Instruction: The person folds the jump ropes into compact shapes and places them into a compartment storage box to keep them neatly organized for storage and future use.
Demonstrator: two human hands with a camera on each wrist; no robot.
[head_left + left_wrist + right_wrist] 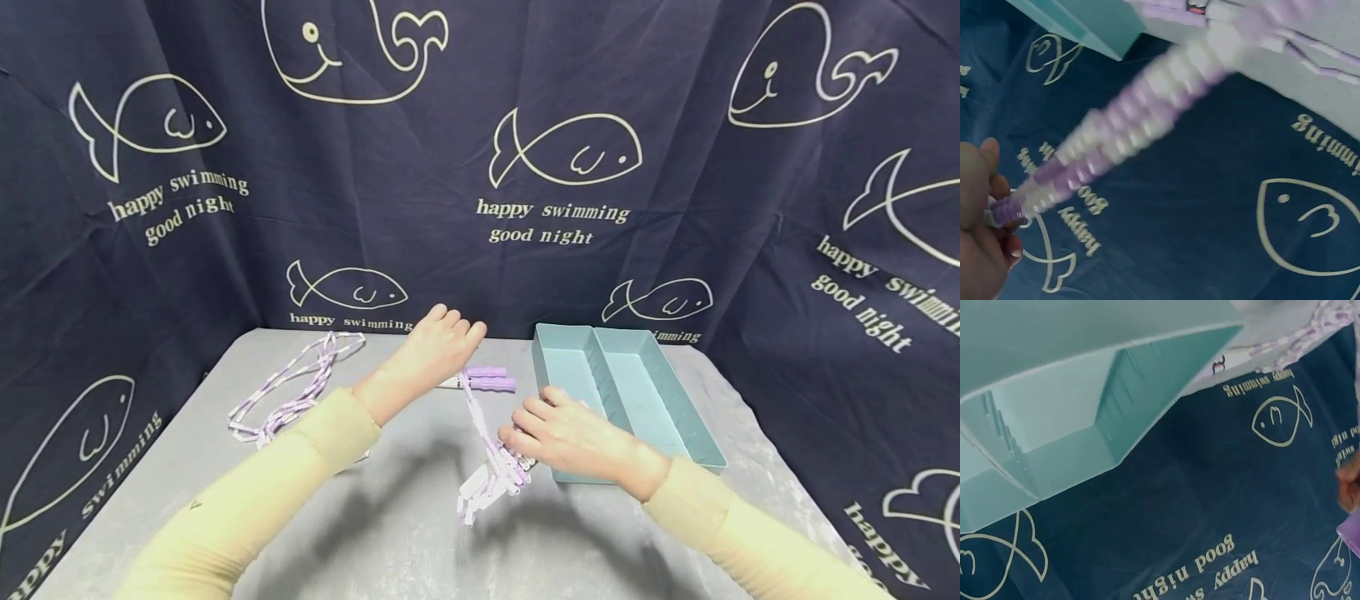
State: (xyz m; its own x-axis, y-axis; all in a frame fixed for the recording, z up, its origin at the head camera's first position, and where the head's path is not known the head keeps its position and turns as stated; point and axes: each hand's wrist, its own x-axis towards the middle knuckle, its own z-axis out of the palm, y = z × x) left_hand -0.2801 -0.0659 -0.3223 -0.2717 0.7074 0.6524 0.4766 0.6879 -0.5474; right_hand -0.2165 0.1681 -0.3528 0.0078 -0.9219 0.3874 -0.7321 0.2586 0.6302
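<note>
A purple and white beaded jump rope (495, 482) is gathered in a bundle below my right hand (566, 429), which grips it above the table's near middle. From the bundle, doubled strands run up to my left hand (442, 342). In the left wrist view, the fingers of that hand pinch the beaded strands (1129, 122), which stretch toward the upper right. A purple piece like a handle end (1350, 532) shows at the right edge of the right wrist view. My right palm and what lies inside it are hidden.
A second beaded jump rope (322, 371) lies loosely on the left of the grey table (360, 533). Purple handles (491, 383) lie behind my left hand. A teal two-compartment tray (671, 367) stands at right, beside my right hand. Dark fish-print cloth (450, 183) surrounds the table.
</note>
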